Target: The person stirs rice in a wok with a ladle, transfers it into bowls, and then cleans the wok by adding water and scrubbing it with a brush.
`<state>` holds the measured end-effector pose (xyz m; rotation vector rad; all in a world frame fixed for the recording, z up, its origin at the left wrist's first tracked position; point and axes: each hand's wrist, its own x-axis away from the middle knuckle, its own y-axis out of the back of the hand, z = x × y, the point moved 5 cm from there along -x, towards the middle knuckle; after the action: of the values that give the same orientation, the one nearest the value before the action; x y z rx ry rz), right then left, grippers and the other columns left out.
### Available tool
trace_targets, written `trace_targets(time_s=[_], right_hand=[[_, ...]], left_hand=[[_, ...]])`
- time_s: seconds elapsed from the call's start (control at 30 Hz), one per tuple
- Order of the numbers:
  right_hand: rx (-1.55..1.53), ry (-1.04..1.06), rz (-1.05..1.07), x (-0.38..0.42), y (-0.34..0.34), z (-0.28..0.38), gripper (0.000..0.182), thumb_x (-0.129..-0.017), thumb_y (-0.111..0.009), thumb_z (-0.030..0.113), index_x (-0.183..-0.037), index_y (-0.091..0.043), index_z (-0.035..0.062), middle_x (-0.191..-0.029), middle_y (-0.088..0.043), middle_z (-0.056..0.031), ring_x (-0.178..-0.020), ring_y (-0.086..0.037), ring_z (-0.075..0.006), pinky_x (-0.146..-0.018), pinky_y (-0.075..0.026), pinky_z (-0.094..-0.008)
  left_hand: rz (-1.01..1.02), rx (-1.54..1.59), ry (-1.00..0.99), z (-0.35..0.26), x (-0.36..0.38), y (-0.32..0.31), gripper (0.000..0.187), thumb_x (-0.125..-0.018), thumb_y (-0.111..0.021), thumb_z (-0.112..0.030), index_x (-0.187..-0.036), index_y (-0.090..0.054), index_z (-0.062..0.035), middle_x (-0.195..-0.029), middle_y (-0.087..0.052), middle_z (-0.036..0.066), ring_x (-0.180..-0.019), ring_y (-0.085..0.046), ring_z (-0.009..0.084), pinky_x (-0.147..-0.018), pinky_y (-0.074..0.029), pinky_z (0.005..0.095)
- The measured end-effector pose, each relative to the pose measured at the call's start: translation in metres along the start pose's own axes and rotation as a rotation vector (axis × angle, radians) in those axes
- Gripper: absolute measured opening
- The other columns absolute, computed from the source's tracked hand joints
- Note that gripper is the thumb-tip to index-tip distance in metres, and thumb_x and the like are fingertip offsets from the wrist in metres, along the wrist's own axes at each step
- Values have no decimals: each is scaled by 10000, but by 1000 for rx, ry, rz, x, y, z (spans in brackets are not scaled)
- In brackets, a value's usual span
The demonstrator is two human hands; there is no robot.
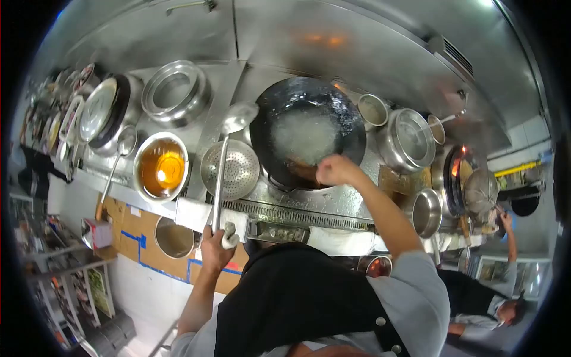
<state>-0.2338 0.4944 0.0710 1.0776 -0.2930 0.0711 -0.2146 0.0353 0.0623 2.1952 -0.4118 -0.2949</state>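
Observation:
My left hand (216,250) is wrapped around the long handle of a metal ladle (239,116). The ladle's bowl is raised beside the left rim of a large black wok (266,113), and a bunched white cloth (230,235) is at the same hand. Over the wok's front rim, my right hand (337,171) is closed, with a brownish shape just left of its fingers inside the wok; what it grips is not clear. Pale, cloudy liquid (303,135) fills the bottom of the wok. A perforated metal strainer (230,169) lies behind the ladle's handle.
On the left stand a bowl of amber liquid (162,168) and stacked metal pots (176,92). Metal pots (410,140) are also on the right. A co-worker (485,297) at far right holds a wire skimmer (480,190) near another wok with flame. White cloths (342,240) line the front edge.

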Motion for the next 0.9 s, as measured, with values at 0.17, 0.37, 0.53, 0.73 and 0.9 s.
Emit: trace_targets(time_s=[0.17, 0.37, 0.53, 0.73, 0.9], right_hand=[[-583, -315, -143, -141, -14, 22, 457, -872, -761, 408, -1168, -752, 59, -932, -777, -143, -721, -719, -227, -691, -566, -390], [-160, -21, -106, 7, -38, 51, 479, -863, -767, 434, -1184, -761, 79, -1086, -771, -183, -1067, -736, -318, -969, -558, -414], [133, -291, 102, -121, 25, 6, 310, -850, -740, 380, -934, -794, 86, -947, -763, -193, -934, -743, -319, -843, -565, -434], [-106, -179, -312, -60, -35, 62, 241, -872, -669, 329, -949, -778, 129, -995, -749, -189, -982, -716, -394, -878, -556, -480], [119, -218, 1, 4, 6, 23, 267, -875, -673, 351, -969, -782, 126, -1021, -745, -196, -1002, -710, -402, -907, -559, -486]], left_hand=[[53, 330, 290, 45, 79, -55, 368, -658, -913, -188, -912, -708, -16, -888, -605, 182, -834, -640, 402, -757, -531, 480], [188, 359, 376, 88, 85, -78, 437, -664, -926, -251, -983, -728, -26, -977, -645, 171, -924, -671, 392, -821, -546, 472], [-103, -31, 68, 34, 20, -38, 434, -742, -869, -230, -1074, -702, -6, -1278, -650, 210, -1037, -675, 397, -863, -555, 465], [284, 1300, 641, -26, -59, -122, 411, -987, -708, -353, -1264, -635, -59, -1176, -676, 96, -988, -659, 196, -828, -556, 387], [344, 1538, 946, -72, -96, -142, 570, -1023, -595, -572, -1355, -572, -109, -1128, -680, 85, -942, -680, 212, -695, -582, 421]])
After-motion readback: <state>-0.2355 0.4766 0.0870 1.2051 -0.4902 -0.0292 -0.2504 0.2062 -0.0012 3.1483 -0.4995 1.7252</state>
